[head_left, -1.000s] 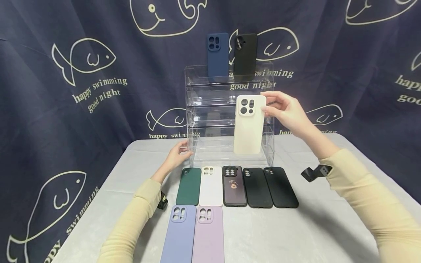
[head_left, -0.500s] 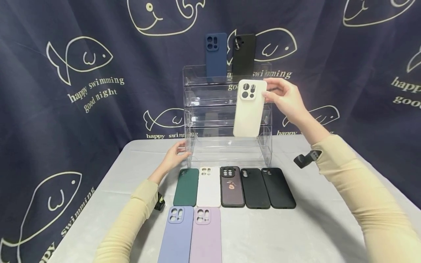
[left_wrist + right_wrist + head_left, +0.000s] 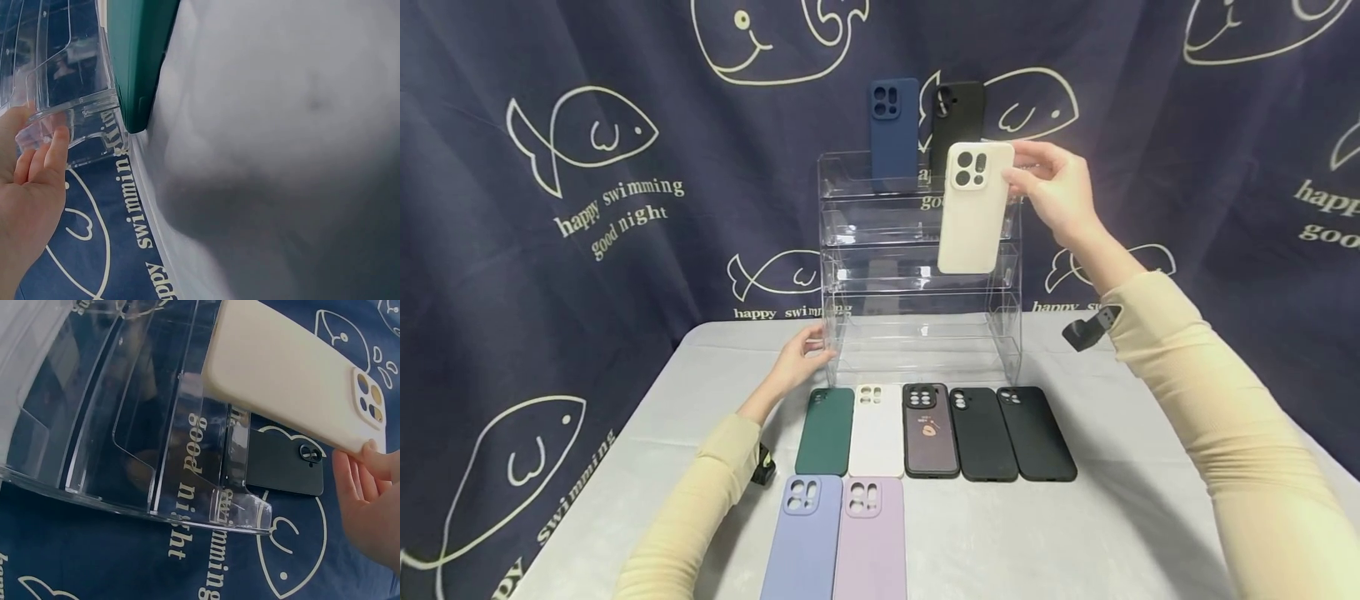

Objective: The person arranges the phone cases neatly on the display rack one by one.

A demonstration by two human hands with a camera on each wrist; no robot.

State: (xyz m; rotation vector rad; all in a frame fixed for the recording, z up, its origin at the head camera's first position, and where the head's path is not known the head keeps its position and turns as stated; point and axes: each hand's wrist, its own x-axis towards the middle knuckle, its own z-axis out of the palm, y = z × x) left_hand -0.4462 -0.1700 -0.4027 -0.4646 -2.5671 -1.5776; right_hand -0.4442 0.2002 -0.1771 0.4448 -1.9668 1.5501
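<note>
My right hand [image 3: 1062,193] pinches a cream phone case [image 3: 973,229] by its upper right edge, thumb on the back face. The case is upright, camera cutouts at the top, in front of the upper tiers of a clear stepped display rack [image 3: 917,360]. In the right wrist view the case [image 3: 281,369] slants beside the tiers. My left hand [image 3: 797,360] grips the rack's lower left side; the left wrist view shows its fingers [image 3: 57,150] at the transparent panel. A blue phone case [image 3: 895,137] and a black phone case [image 3: 958,112] stand on the top tier.
In front of the rack lies a row of cases: green [image 3: 825,432], white [image 3: 877,437], a dark patterned one [image 3: 931,446] and two black, the outermost at right [image 3: 1037,433]. Nearer are a blue-violet case [image 3: 803,550] and a lilac case [image 3: 871,550]. A fish-print curtain [image 3: 647,50] hangs behind.
My right hand has lifted the cream phone case from the rack's lower tiers up to its upper tiers. The left hand has stayed at the rack's side.
</note>
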